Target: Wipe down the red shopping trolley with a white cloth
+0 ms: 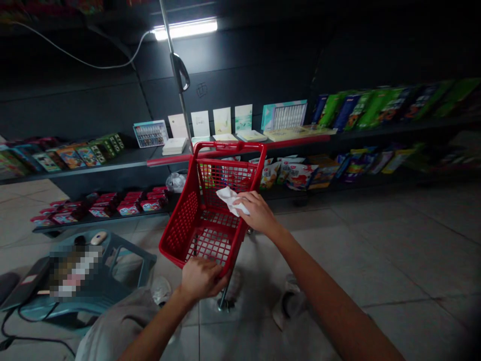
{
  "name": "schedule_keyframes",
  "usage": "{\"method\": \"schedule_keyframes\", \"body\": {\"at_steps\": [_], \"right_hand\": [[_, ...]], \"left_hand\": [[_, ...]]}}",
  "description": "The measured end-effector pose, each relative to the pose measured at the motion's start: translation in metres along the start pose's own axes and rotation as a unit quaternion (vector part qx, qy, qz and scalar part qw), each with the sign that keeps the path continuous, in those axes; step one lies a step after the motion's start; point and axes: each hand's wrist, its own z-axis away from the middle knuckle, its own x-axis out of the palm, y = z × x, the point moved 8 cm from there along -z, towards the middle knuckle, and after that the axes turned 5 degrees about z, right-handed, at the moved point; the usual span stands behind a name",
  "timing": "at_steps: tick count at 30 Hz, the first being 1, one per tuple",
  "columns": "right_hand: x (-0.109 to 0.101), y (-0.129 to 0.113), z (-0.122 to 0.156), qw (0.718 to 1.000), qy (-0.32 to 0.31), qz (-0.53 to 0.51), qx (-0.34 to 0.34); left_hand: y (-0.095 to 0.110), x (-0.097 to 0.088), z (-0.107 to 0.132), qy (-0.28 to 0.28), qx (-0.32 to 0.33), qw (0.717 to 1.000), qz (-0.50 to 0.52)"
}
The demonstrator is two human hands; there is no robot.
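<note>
A red plastic shopping cart point(179, 225) with lattice walls stands in front of me, its handle on the far side. My left hand point(201, 278) is closed over the cart's near rim, fingers curled down the inside. In my right hand point(257, 210) is a crumpled white cloth or tissue point(229, 199), gripped over the right side of the basket. The cloth hangs near the cart's back lattice; whether it touches the plastic I cannot tell. Through the grid of the basket's bottom the floor shows.
Dark shelves behind the cart hold booklets point(222, 120), snack bags point(298, 175) and boxed goods point(88, 153). A lit tube lamp point(186, 29) and a metal pole point(176, 75) are above. At left, a blue-grey plastic stool point(130, 245) carries a mouse point(98, 238) and cabled device.
</note>
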Motion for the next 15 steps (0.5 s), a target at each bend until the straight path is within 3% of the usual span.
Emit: {"method": "schedule_keyframes", "body": {"at_steps": [3,9,15], "right_hand": [[-0.009,0.021,-0.002,0.998,0.059,-0.008,0.015],[-0.033,0.057,0.003,0.99,0.124,0.032,0.066],[-0.058,0.096,0.019,0.972,0.185,0.058,0.134]], "left_hand": [[-0.005,-0.009,0.006,0.035,0.03,0.999,0.007],[-0.022,-0.011,0.006,0.023,0.068,0.997,0.036],[-0.032,-0.001,0.0,0.023,0.032,0.998,0.056]]}}
